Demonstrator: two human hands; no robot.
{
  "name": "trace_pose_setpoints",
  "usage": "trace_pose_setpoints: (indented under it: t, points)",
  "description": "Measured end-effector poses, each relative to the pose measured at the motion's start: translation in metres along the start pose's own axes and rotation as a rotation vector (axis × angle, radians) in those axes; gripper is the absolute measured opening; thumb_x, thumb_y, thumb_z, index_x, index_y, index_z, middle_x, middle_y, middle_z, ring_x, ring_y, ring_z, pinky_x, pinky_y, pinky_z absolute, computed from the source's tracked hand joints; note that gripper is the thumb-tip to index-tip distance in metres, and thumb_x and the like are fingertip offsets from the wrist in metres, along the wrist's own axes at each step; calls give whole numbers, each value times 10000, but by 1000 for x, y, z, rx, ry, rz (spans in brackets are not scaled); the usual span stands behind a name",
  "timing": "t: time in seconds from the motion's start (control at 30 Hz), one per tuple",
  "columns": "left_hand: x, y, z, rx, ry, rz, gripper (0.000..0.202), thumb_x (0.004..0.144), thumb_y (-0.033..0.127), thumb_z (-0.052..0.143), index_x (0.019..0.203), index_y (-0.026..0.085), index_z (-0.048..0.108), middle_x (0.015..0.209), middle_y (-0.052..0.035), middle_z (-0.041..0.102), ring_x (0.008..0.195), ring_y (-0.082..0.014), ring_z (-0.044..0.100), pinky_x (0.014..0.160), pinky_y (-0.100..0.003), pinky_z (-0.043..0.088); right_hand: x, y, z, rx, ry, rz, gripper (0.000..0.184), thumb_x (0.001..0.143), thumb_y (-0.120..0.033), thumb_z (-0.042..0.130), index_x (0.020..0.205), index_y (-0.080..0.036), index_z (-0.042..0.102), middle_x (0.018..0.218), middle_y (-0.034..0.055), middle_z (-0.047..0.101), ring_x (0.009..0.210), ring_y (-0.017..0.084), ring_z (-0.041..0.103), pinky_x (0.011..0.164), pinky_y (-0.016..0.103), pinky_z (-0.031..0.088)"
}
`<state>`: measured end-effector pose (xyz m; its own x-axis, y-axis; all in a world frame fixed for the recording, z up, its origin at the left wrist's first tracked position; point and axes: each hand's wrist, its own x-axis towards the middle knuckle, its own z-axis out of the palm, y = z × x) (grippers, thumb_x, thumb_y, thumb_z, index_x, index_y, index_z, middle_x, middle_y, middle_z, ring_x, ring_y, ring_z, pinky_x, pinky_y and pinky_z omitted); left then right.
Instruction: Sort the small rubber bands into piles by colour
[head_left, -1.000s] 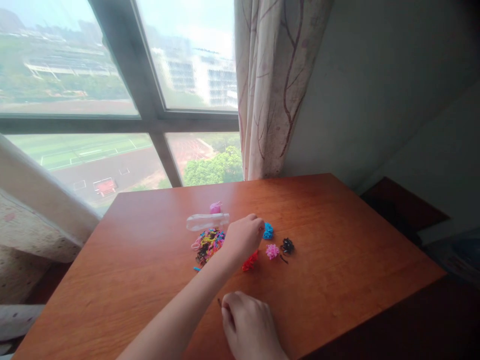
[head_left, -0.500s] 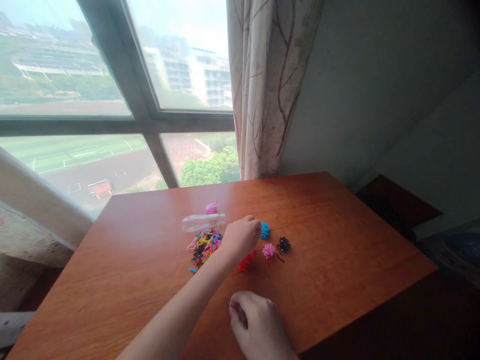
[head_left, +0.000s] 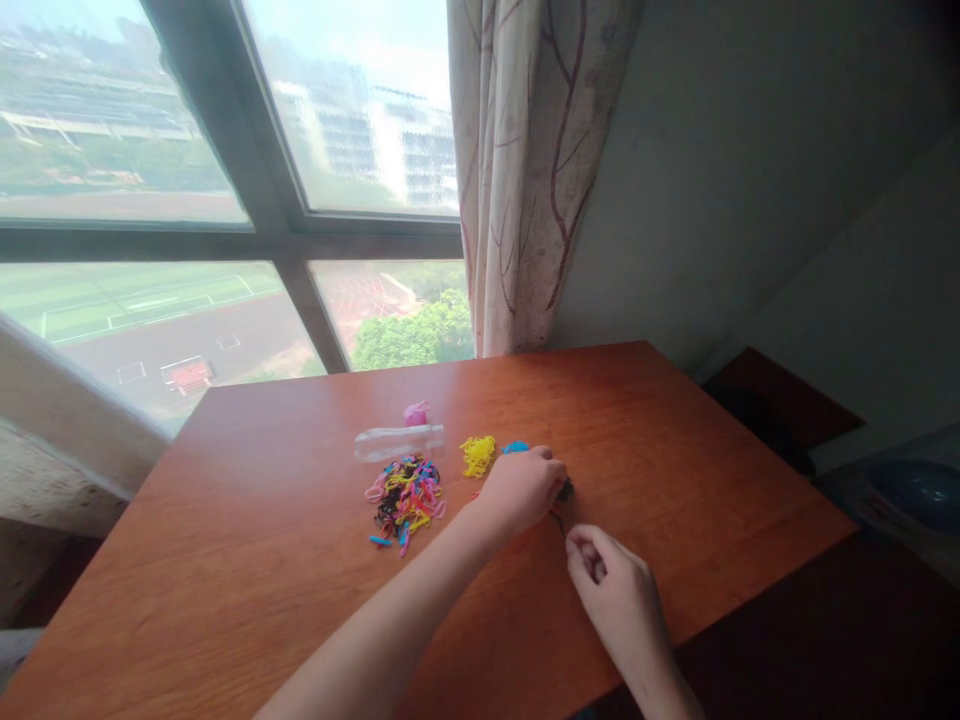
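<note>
My left hand [head_left: 522,486] reaches across a wooden table [head_left: 675,480], its fingers curled over the small black pile [head_left: 566,491] of rubber bands, hiding the red and pink piles. Just below it, my right hand [head_left: 609,578] is pinched shut near a thin dark band on the table; what it holds is too small to name. A yellow pile [head_left: 478,454] and a blue pile [head_left: 514,447] lie just behind my left hand. A mixed heap of coloured bands [head_left: 405,497] lies to the left.
A clear plastic bottle [head_left: 397,441] lies on its side behind the heap, with a pink cap [head_left: 416,412] beyond it. A curtain [head_left: 525,170] hangs at the table's far edge beside a large window [head_left: 225,180]. A dark shelf [head_left: 780,410] stands to the right.
My left hand has moved right and nearer, from the blue pile to the black pile, uncovering a yellow pile. My right hand moved right and forward to just below it.
</note>
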<state>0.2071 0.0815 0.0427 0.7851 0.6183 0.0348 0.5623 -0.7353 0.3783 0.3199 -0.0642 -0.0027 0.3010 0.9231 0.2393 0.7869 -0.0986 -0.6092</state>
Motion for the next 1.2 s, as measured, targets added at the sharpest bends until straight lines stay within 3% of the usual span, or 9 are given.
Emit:
trace_pose_setpoints:
  t: [0.2, 0.3, 0.43, 0.6, 0.83, 1.0, 1.2]
  points:
    - [-22, -9, -16, -11, 47, -44, 197, 910, 249, 502, 945, 247, 695, 977, -36, 691, 790, -186, 682, 667, -263, 484, 6, 5, 3, -16, 17, 16, 198, 930, -319, 485, 852, -219, 637, 643, -8, 606, 539, 140, 562, 550, 232, 398]
    - [-49, -16, -28, -22, 79, -100, 205, 916, 235, 491, 1004, 261, 674, 1045, -28, 687, 841, -187, 683, 697, -266, 488, 17, 5, 4, -53, 64, 9, 190, 933, -306, 487, 860, -222, 642, 676, -2, 634, 571, 146, 587, 587, 242, 400]
    - [-92, -25, -37, -48, 96, -162, 204, 909, 196, 480, 964, 250, 669, 956, -20, 687, 812, -171, 672, 694, -250, 486, 35, 5, 7, -109, 125, -11, 192, 929, -265, 487, 868, -224, 665, 747, 18, 688, 641, 166, 638, 622, 252, 410]
    - [-144, -41, -33, -149, 228, -224, 212, 941, 218, 433, 940, 241, 643, 930, -12, 678, 796, -138, 655, 697, -217, 480, 42, 9, 11, -118, 127, -93, 241, 945, -251, 464, 925, -206, 699, 893, 59, 730, 768, 187, 682, 697, 257, 448]
    - [-197, -67, -21, -86, 322, -310, 193, 956, 298, 459, 967, 260, 648, 877, 19, 678, 708, -112, 648, 661, -184, 479, 17, 8, 18, -113, 13, -149, 286, 954, -240, 436, 949, -214, 722, 872, 59, 731, 737, 174, 687, 703, 242, 467]
    - [-217, -79, -15, -36, 329, -421, 197, 939, 326, 477, 982, 267, 661, 875, 26, 699, 696, -123, 659, 647, -189, 494, 13, 6, 21, -174, 23, -126, 321, 966, -239, 415, 975, -180, 730, 860, 76, 732, 755, 197, 691, 710, 263, 463]
    - [-215, -75, -12, -55, 275, -488, 218, 927, 341, 469, 936, 277, 677, 879, 25, 705, 708, -130, 674, 645, -206, 499, 11, -9, 23, -164, 74, -156, 308, 973, -246, 420, 977, -172, 719, 865, 78, 730, 758, 201, 686, 690, 268, 446]
